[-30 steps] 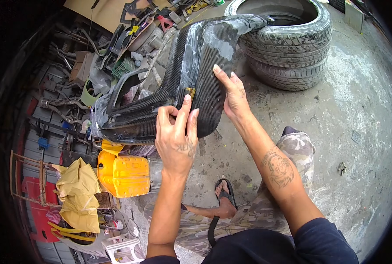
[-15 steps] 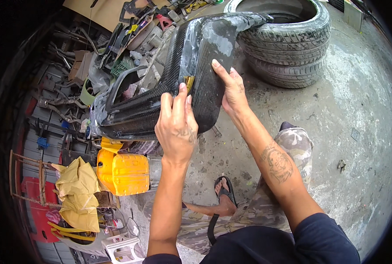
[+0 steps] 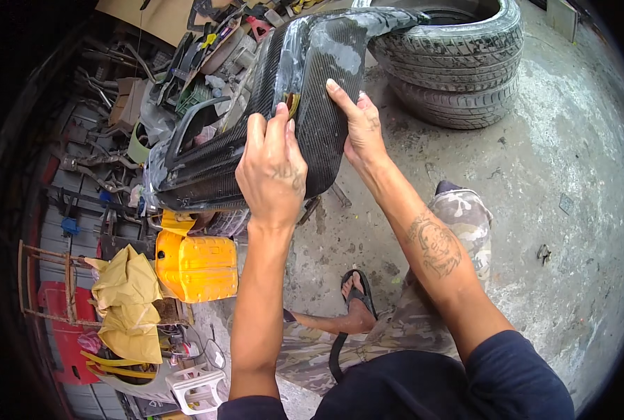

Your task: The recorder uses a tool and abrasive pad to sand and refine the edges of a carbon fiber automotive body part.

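A large, angular carbon-fibre car body panel (image 3: 326, 115), with whitish dusty patches on its surface, is held up in front of me. Its far tip reaches over the upper tyre. My left hand (image 3: 273, 171) has its fingers pressed together on the panel's ridge, pinching a small folded yellow-brown piece of sandpaper (image 3: 293, 103) against it. At the panel's right edge, my right hand (image 3: 361, 126) grips with the thumb on top and the other fingers mostly hidden at the side and beneath.
Two stacked tyres (image 3: 452, 63) stand at the far right on the stained concrete floor (image 3: 557, 168). To the left are a yellow plastic container (image 3: 196, 266), crumpled brown paper (image 3: 126, 301), a white stool (image 3: 196, 388) and piled car parts. My sandalled foot (image 3: 357, 301) is below.
My left hand has slid farther up the panel's ridge with the sandpaper. The right hand keeps its grip on the edge. The whole view has shifted slightly.
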Action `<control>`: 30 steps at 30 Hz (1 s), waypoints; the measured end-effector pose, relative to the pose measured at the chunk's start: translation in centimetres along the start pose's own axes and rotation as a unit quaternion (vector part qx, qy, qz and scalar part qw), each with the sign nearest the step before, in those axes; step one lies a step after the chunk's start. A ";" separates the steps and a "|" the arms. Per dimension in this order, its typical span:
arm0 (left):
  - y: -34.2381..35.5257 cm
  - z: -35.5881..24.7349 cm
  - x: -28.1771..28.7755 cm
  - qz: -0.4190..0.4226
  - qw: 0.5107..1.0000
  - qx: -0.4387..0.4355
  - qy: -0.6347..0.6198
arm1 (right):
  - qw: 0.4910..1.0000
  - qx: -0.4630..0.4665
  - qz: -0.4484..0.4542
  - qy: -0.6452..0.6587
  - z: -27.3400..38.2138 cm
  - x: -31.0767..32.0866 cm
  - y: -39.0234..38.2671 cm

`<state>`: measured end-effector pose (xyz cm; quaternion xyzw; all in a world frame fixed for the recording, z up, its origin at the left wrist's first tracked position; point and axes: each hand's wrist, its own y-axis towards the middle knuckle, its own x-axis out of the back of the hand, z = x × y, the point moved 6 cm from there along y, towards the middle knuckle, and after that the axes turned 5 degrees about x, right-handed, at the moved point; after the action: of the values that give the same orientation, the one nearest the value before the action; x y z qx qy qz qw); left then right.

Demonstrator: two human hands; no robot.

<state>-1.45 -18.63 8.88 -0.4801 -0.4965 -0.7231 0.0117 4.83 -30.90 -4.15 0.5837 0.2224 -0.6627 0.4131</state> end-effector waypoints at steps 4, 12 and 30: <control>-2.1 1.0 -0.1 -0.004 1.000 0.011 -0.028 | 1.000 0.005 -0.012 0.000 0.4 0.0 0.1; -2.4 0.7 -0.5 -0.022 0.999 0.005 -0.037 | 0.998 0.019 -0.043 -0.044 0.3 1.2 0.3; -2.2 1.2 0.0 0.006 0.998 -0.004 -0.057 | 0.997 0.022 0.000 -0.079 -0.4 1.7 1.1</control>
<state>-1.71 -16.58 7.39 -0.5235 -0.4908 -0.6963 -0.0147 5.99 -31.71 -5.67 0.5384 0.1738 -0.7117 0.4164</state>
